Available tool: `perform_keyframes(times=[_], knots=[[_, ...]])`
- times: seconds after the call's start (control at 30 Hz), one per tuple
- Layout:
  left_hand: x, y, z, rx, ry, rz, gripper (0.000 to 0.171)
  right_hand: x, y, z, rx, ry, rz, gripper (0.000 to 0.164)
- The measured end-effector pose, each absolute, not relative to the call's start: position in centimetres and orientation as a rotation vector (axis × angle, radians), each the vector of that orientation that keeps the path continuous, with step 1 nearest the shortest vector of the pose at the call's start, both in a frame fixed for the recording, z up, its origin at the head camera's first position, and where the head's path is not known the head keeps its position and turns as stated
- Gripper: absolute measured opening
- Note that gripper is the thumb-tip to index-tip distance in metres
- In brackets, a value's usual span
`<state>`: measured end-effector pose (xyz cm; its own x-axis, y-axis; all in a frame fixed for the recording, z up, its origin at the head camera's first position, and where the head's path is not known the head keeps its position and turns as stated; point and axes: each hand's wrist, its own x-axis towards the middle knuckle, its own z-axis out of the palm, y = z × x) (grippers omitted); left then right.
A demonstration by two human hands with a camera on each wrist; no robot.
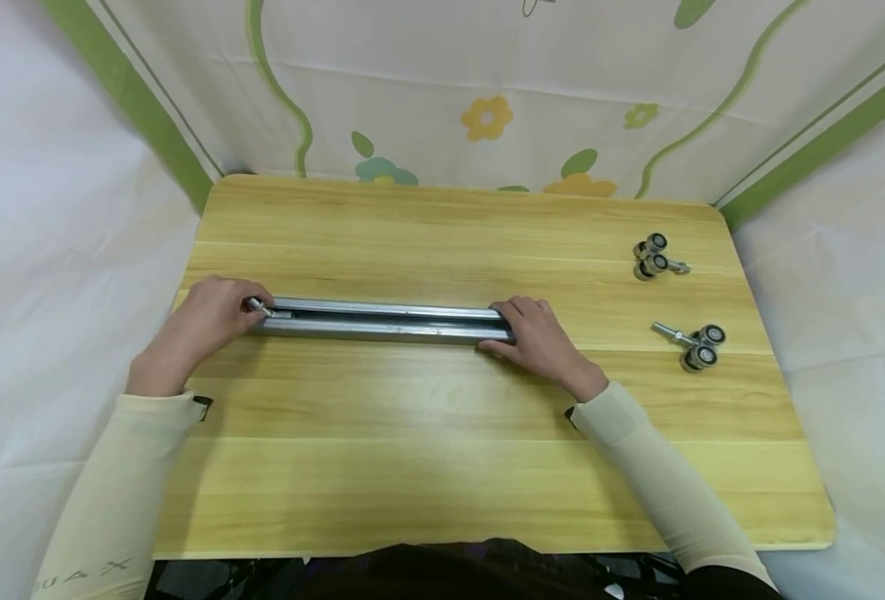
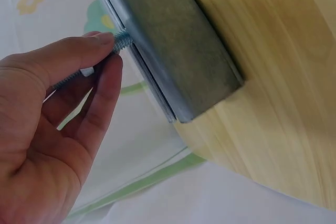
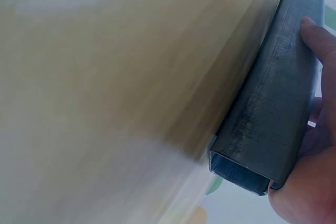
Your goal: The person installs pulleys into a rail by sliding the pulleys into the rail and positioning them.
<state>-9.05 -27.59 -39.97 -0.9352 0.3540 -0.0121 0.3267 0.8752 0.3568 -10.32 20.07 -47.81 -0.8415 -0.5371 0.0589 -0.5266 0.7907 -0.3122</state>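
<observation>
One long metal rail [image 1: 382,330] lies across the wooden table [image 1: 427,467] in the head view, axis left to right, slot upward; the left hand [image 1: 213,312] pinches a threaded bolt [image 1: 260,307] near its left end, and the right hand [image 1: 536,337] grips the other, fingers and thumb astride. Wide wood separates it from the near and far edges; two wheeled trolleys [image 1: 660,265] sit to the right. The left wrist view shows the bolt jutting from the slot. In the right wrist view, the rail's scuffed gray face ends in an open, squarish mouth.
</observation>
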Motion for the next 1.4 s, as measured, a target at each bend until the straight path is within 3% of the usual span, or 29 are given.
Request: perform_keyframes(times=[1.17,1.3,1.4], knots=[[-8.85,-28.09,-40.66,0.527,2.977,0.625,0.017,-10.46,19.82,-47.73,-0.874,2.932,-0.504,0.069],[-8.71,-28.11,-40.9,0.542,2.981,0.645,0.024,-10.49,19.96,-47.58,-0.888,2.918,-0.497,0.071],[-8.62,-28.25,-40.96,0.56,2.986,0.648,0.037,-10.44,20.37,-47.35,-0.88,2.896,-0.517,0.077]])
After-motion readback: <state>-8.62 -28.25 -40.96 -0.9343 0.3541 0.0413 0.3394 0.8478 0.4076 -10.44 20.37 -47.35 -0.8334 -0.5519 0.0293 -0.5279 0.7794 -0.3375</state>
